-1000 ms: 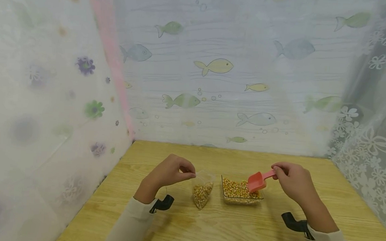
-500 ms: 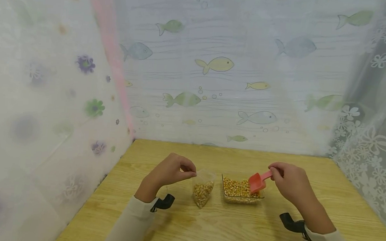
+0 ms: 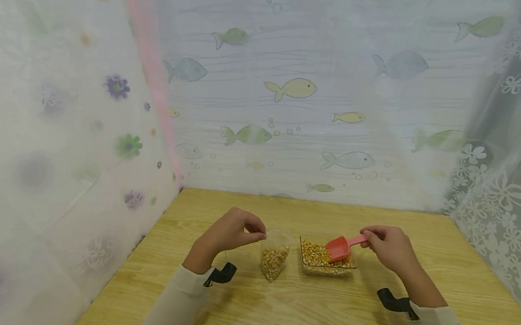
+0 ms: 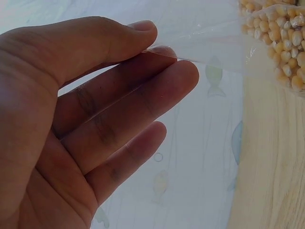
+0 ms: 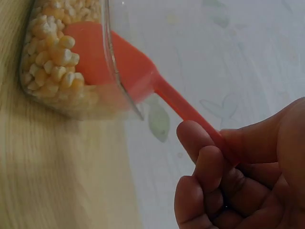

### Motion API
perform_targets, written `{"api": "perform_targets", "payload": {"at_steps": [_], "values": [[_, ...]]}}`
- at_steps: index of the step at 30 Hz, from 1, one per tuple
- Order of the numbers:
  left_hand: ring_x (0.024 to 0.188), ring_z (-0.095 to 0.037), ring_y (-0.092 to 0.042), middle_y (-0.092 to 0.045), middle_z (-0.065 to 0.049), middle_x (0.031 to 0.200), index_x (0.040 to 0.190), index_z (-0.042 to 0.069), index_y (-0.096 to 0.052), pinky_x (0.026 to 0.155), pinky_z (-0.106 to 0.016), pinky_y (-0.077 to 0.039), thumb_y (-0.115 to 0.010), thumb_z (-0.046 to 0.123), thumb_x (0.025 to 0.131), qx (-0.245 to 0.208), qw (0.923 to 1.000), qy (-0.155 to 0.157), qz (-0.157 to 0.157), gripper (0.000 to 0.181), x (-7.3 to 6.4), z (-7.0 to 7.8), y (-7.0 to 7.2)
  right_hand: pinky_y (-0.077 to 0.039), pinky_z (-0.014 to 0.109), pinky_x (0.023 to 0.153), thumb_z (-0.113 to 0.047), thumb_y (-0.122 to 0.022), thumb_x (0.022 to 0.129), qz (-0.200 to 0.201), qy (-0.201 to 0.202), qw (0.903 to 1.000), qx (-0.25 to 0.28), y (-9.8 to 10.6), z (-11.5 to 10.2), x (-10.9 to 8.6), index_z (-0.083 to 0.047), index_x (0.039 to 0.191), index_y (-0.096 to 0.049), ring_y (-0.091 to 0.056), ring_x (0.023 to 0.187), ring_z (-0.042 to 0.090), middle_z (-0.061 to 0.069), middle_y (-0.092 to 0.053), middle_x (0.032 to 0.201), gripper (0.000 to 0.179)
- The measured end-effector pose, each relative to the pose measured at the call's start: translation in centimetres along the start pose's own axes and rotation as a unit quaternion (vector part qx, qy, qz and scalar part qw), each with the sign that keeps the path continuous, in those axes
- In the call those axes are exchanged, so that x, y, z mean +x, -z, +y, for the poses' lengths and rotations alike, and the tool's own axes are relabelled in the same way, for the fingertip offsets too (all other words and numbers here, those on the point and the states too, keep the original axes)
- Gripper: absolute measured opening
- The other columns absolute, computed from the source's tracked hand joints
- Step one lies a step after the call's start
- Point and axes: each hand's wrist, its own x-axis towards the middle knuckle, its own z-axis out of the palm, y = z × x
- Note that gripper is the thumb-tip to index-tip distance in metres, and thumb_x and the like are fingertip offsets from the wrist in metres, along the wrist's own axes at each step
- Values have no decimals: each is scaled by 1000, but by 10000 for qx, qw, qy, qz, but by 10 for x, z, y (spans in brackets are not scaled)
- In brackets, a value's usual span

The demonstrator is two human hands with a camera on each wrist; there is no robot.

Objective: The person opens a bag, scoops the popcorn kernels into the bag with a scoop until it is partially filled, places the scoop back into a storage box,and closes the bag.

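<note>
My left hand (image 3: 235,231) pinches the top edge of a clear plastic bag (image 3: 278,238) between thumb and index finger; the other fingers are loosely extended in the left wrist view. Corn kernels (image 4: 286,43) fill the bag's lower, pointed part. To its right sits a clear rectangular container (image 3: 327,269) of yellow corn kernels (image 3: 315,252). My right hand (image 3: 389,248) grips the handle of a red plastic scoop (image 3: 338,249), whose head lies down among the kernels. In the right wrist view the scoop (image 5: 138,67) passes over the container's rim, with kernels against its blade.
Bag and container stand on a wooden table (image 3: 297,309). Behind it hangs a curtain printed with fish (image 3: 296,88). A flowered sheet (image 3: 111,175) borders the left side, and a sheer flowered curtain (image 3: 503,192) the right. Dark wrist mounts (image 3: 222,273) show at both cuffs.
The scoop's head has moved left and deeper into the corn, its handle tilting flatter. My right hand has shifted slightly left with it. The left hand and bag stay nearly the same.
</note>
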Motion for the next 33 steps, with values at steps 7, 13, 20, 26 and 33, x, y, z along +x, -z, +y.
{"api": "perform_targets", "payload": {"at_steps": [7,13,20,26,33], "values": [[80,2,-69,-76,13,92,97,24,-80,74,-23,-59,-76,24,97,2,10000,5,18,4,0,0,-1,-60,34,70,-14,-52,110,-310,-382,9933,1050,-5,11,6,12,133,-62,-72,86,21,19,-77,99,36],[80,2,-69,-76,13,92,98,22,-80,74,-23,-59,-76,24,97,7,10000,-23,35,5,1,-1,-2,-60,32,74,-16,-53,110,-396,-528,9889,1333,-10,17,8,13,134,-61,-73,88,18,16,-78,98,39],[80,2,-69,-76,14,91,97,24,-80,73,-23,-59,-76,24,97,-5,10000,-40,46,4,1,-2,-3,-61,31,77,-15,-53,110,-507,-576,9834,1643,-17,19,10,15,134,-60,-72,87,16,15,-78,97,39],[80,3,-69,-76,14,91,98,24,-80,74,-23,-59,-76,25,97,8,10000,-64,53,4,2,-2,-3,-61,30,77,-14,-54,109,-451,-611,9824,1705,-23,18,10,15,133,-61,-71,87,17,13,-78,95,38],[79,3,-69,-76,13,91,97,24,-80,74,-23,-59,-76,24,97,33,10000,-40,51,4,2,1,-3,-61,29,76,-14,-55,109,-500,-533,9821,1737,-28,14,10,13,132,-62,-70,87,14,16,-78,100,37]]}}
